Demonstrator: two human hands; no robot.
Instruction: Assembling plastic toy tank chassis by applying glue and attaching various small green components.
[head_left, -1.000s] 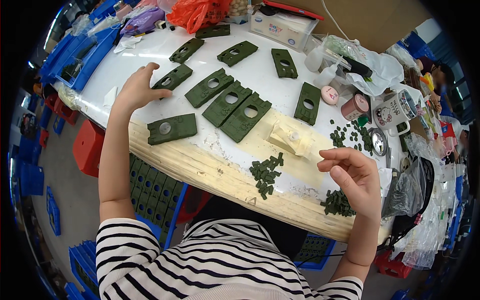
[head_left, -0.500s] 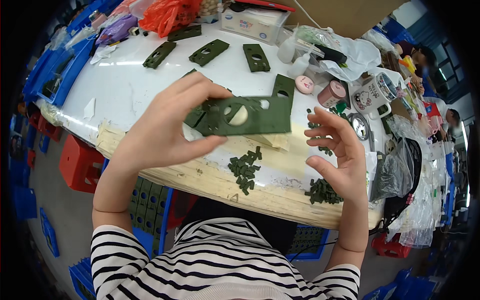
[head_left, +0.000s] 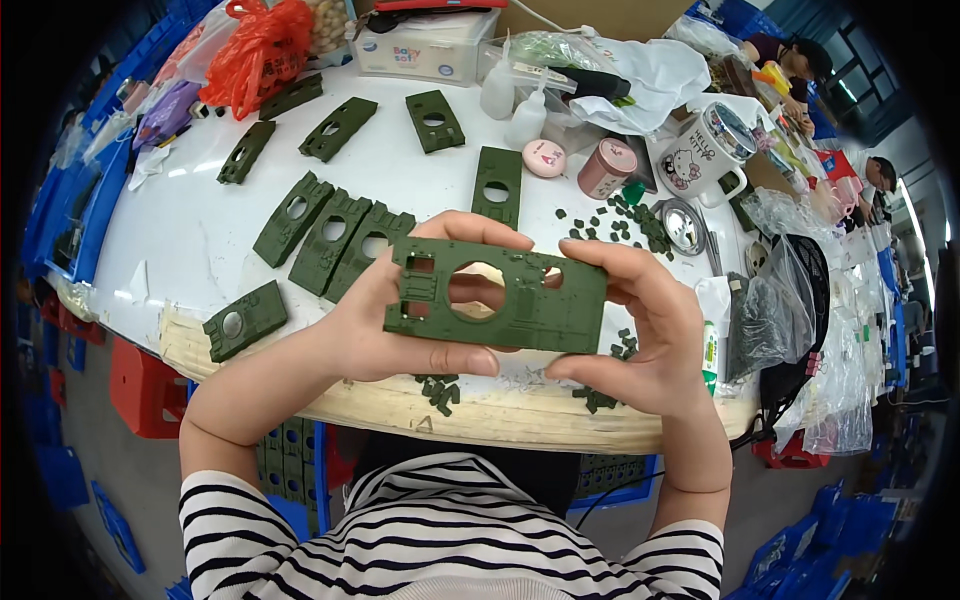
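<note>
The person wears a top [head_left: 450, 530] with black and white stripes running across; its short sleeves end above the elbows, leaving both forearms bare, without rings or watch.

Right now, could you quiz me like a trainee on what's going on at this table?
1. True or false: both hands hold the green plate.
2. What shape is its big hole? A round, B square, C star.
3. What lies at the table edge under the left hand and right hand?

Key: 1 true. 2 A. 3 small green pieces.
</note>
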